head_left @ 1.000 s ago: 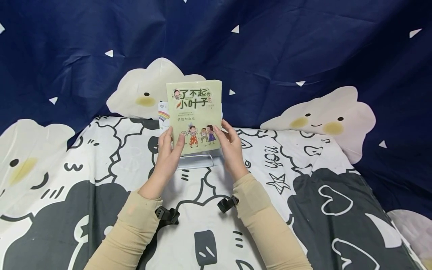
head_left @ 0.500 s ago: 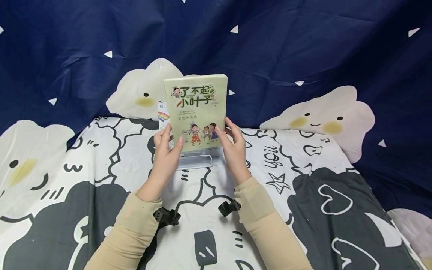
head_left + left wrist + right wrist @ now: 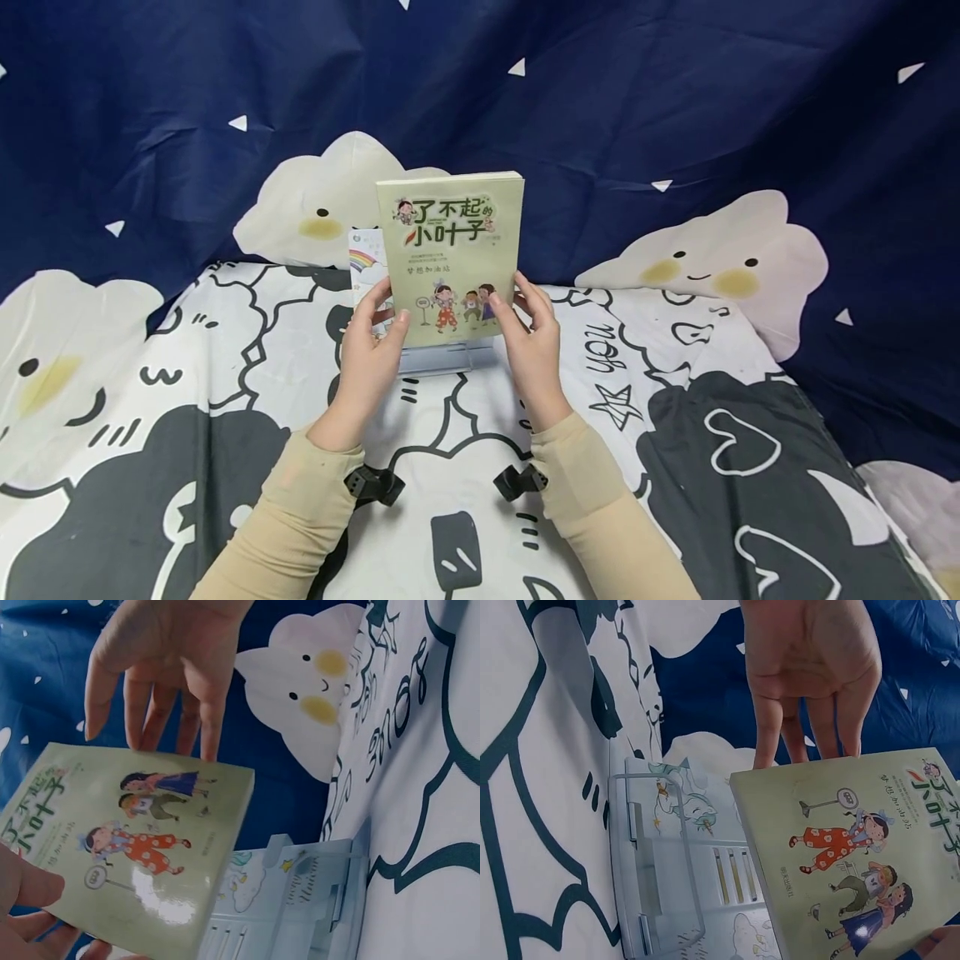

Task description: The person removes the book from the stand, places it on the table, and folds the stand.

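A pale green paperback book (image 3: 468, 250) with cartoon children on its cover is held up, cover facing me. My left hand (image 3: 367, 354) grips its left edge, thumb on the front and fingers behind. My right hand (image 3: 534, 350) holds the right edge the same way. Behind and below the book is a light-coloured book stand (image 3: 656, 877) with unicorn and rainbow prints, slots in its back and a wire bar at its front. The book hides much of the stand in the head view. In the right wrist view, the book's lower edge is apart from the bar.
The stand rests on a black-and-white cartoon cloth (image 3: 450, 483). Behind it hangs a dark blue curtain (image 3: 600, 108) with white triangles and smiling clouds. Black wrist cameras (image 3: 375, 483) are strapped to both forearms.
The book has come nearer to me and shifted right, looking larger in the head view. Both hands have moved with it and kept their hold. The stand has stayed put.
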`<control>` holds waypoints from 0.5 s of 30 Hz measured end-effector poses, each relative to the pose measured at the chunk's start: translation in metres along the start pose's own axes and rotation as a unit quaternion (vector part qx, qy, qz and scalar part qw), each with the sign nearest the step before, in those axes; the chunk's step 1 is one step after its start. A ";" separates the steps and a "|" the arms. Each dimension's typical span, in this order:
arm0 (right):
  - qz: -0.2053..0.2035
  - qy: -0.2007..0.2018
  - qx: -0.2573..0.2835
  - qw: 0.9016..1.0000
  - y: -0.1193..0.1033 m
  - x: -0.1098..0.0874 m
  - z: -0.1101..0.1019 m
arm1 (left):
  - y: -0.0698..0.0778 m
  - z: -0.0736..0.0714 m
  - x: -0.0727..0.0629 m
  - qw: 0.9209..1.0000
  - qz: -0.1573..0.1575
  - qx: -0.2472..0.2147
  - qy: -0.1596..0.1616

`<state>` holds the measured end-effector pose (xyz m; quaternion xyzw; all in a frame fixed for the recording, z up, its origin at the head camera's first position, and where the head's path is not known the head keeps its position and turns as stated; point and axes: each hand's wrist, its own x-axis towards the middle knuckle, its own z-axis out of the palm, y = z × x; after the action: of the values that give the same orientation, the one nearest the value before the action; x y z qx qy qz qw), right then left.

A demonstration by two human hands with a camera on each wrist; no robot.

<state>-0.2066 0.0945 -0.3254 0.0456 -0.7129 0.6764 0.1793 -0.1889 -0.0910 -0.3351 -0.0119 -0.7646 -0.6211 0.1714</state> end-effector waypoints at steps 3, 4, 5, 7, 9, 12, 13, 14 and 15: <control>-0.001 0.005 0.001 1.000 -0.002 -0.004 -0.003 | -0.001 0.001 -0.001 1.000 0.010 0.003 0.011; 0.000 0.006 0.002 1.000 -0.003 -0.005 -0.004 | -0.002 0.001 -0.002 1.000 0.015 0.004 0.015; 0.001 0.007 0.004 1.000 -0.004 -0.006 -0.005 | -0.002 0.001 -0.002 1.000 0.021 0.006 0.018; 0.004 0.009 0.005 1.000 -0.006 -0.008 -0.006 | -0.004 0.001 -0.002 0.999 0.036 0.006 0.026; 0.005 0.009 0.007 1.000 -0.008 -0.010 -0.008 | -0.005 0.002 -0.002 0.998 0.048 0.003 0.031; 0.004 0.007 0.007 1.000 -0.012 -0.014 -0.011 | -0.005 0.003 -0.003 0.997 0.059 -0.014 0.037; 0.004 0.007 0.008 1.000 -0.013 -0.016 -0.012 | -0.005 0.004 -0.003 0.997 0.060 -0.021 0.038; 0.003 0.008 0.010 1.000 -0.014 -0.017 -0.013 | -0.005 0.004 -0.003 0.997 0.059 -0.028 0.038; 0.002 0.009 0.010 1.000 -0.015 -0.018 -0.014 | -0.004 0.005 -0.004 0.997 0.055 -0.037 0.038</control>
<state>-0.1823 0.1035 -0.3172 0.0400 -0.7048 0.6839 0.1842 -0.1876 -0.0864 -0.3409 -0.0368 -0.7322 -0.6388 0.2336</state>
